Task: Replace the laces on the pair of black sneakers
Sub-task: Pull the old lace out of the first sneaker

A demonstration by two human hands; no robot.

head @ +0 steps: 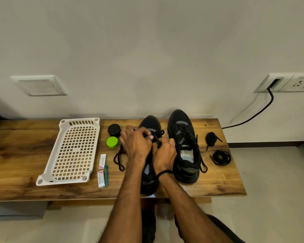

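Two black sneakers stand side by side on the wooden table (21, 149). The left sneaker (150, 124) is mostly hidden under my hands. My left hand (136, 143) pinches its black lace (156, 138) over the eyelets, and my right hand (164, 152) grips the same lace just beside it. A loose end of that lace (118, 159) trails left on the table. The right sneaker (183, 146) is laced and untouched. To its right lie two bundled black laces, one further back (211, 138) and one coiled nearer (221, 157).
A white perforated plastic tray (74, 151) lies at the left. A black jar (114, 130) and a green jar (112, 142) stand beside the left sneaker. Two small white packets (102, 161) with a teal pen (106, 175) lie near the front. A cable (253, 116) hangs at the right.
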